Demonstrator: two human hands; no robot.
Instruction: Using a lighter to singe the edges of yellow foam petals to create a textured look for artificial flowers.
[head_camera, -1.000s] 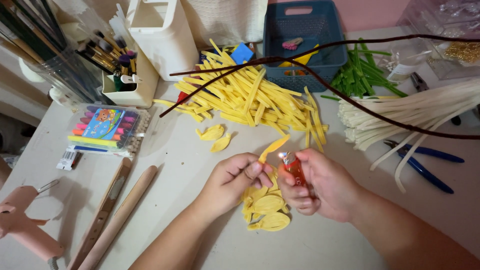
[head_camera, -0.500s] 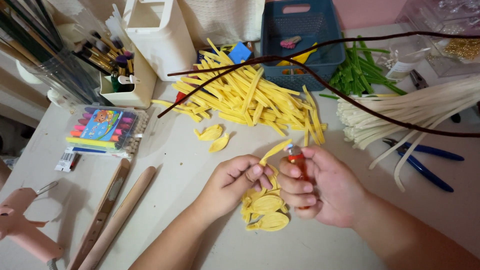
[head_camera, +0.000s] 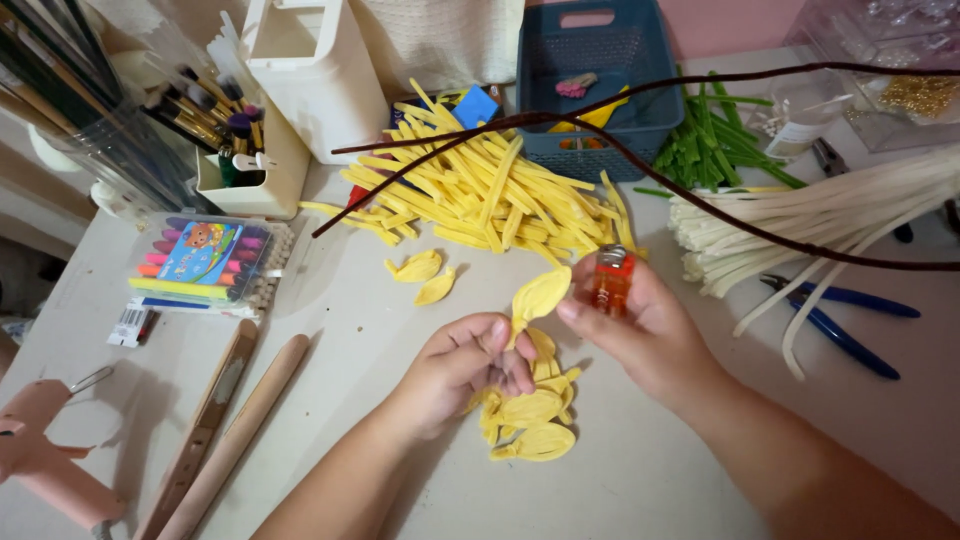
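My left hand (head_camera: 462, 366) pinches the stem of a yellow petal-shaped piece (head_camera: 538, 296), holding it upright above the table. My right hand (head_camera: 640, 325) grips a small orange lighter (head_camera: 611, 281) right beside that petal, its metal top up. Under both hands lies a small heap of finished yellow petals (head_camera: 528, 420). Two more loose petals (head_camera: 425, 277) rest on the table to the upper left. A big pile of yellow pipe-cleaner strips (head_camera: 490, 195) lies just behind.
White strips (head_camera: 800, 215), green strips (head_camera: 710, 145) and blue-handled pliers (head_camera: 840, 325) lie at the right. A blue basket (head_camera: 545, 95), a white organiser (head_camera: 315, 65), brushes, a marker box (head_camera: 200, 265), wooden sticks (head_camera: 235, 430) and a pink glue gun (head_camera: 40, 455) surround. Dark wires (head_camera: 620, 135) arch across.
My right hand has turned and raised the lighter upright beside the petal. The left hand has lifted the petal higher, clear of the heap.
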